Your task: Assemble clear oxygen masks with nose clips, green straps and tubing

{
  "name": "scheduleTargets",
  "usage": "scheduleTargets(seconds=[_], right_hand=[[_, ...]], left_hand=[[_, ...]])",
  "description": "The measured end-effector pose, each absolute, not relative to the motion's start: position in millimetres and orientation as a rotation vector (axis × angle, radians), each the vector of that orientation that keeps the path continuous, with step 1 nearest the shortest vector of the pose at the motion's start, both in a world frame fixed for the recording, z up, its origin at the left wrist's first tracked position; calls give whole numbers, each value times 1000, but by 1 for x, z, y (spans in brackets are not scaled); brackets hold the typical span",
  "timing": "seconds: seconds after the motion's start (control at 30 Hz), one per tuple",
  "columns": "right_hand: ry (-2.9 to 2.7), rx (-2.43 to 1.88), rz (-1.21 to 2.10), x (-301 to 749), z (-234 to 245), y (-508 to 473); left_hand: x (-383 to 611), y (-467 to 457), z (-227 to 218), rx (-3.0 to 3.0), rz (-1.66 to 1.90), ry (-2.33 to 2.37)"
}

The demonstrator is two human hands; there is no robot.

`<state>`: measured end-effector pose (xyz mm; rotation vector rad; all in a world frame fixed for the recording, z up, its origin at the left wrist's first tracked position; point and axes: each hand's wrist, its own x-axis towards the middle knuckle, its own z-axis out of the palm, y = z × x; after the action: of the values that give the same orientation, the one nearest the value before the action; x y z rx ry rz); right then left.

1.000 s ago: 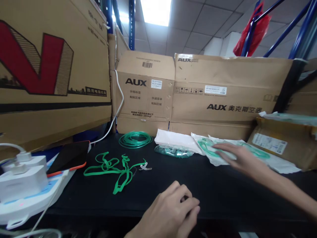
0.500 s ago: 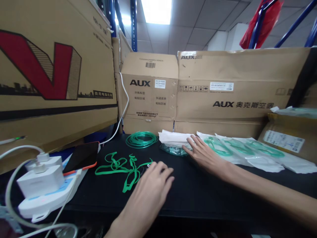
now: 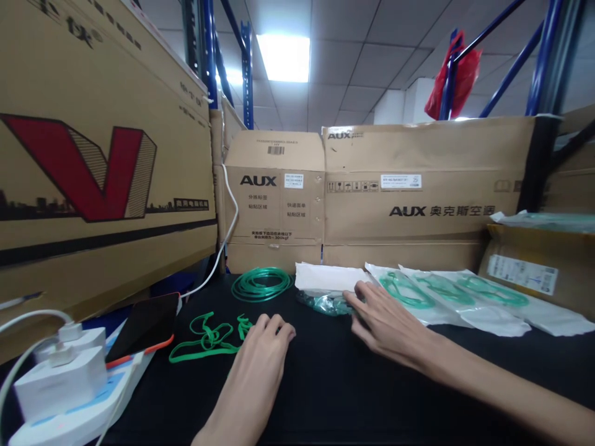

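My left hand (image 3: 260, 365) is low over the green elastic straps (image 3: 211, 334), covering part of them. Its fingers bend downward and their tips are hidden, so a grip on a strap cannot be made out. My right hand (image 3: 379, 316) is open, fingers apart, its fingertips by the right end of a clear plastic bag with green contents (image 3: 325, 303). Behind that bag lies a white paper packet (image 3: 330, 276). A coil of green tubing (image 3: 261, 284) rests on the black table (image 3: 320, 396), beyond the straps.
Flat white-backed packets with pale green tubing (image 3: 404, 290) lie on the right, beside a cardboard box (image 3: 520, 257). At left are a phone (image 3: 144, 325) and a power strip with white chargers (image 3: 65, 378). Large cartons (image 3: 418, 155) wall the back.
The camera view has tilted upward and shifted. My left hand has moved left over the straps and covers more of them. My right hand stays by the clear bag, its thumb now lower.
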<state>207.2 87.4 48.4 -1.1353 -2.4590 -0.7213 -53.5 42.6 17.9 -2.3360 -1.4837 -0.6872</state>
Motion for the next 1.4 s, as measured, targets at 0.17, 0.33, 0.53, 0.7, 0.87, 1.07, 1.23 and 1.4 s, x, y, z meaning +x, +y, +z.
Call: scheduleTargets(seconds=[0.17,0.33,0.53,0.7,0.87,1.07,1.23,1.4], right_hand=[[-2457,-1168,-516,215,42,54],[-2328,-1357,161,220,14,25],[-2177,-1152,470,214,8,12],[-2098,-1096,557,214,11,11],[-2065,-1106,592,212,14,10],[-2061,-1096,602,212,15,6],[-2069,-1074,598,212,16,5],[-2090,-1035,605,211,19,6]], left_hand=[[-33,23,29,-2441,-1256,-1395],[-15,12,29,-2770,-1651,-1527],[-15,17,25,-2869,-1721,-1681],[-16,21,24,-2997,-1799,-1730],[-19,24,23,-3111,-1818,-1753],[-19,25,23,-3142,-1819,-1772],[-18,24,21,-3088,-1778,-1767],[-18,25,19,-3060,-1825,-1797]])
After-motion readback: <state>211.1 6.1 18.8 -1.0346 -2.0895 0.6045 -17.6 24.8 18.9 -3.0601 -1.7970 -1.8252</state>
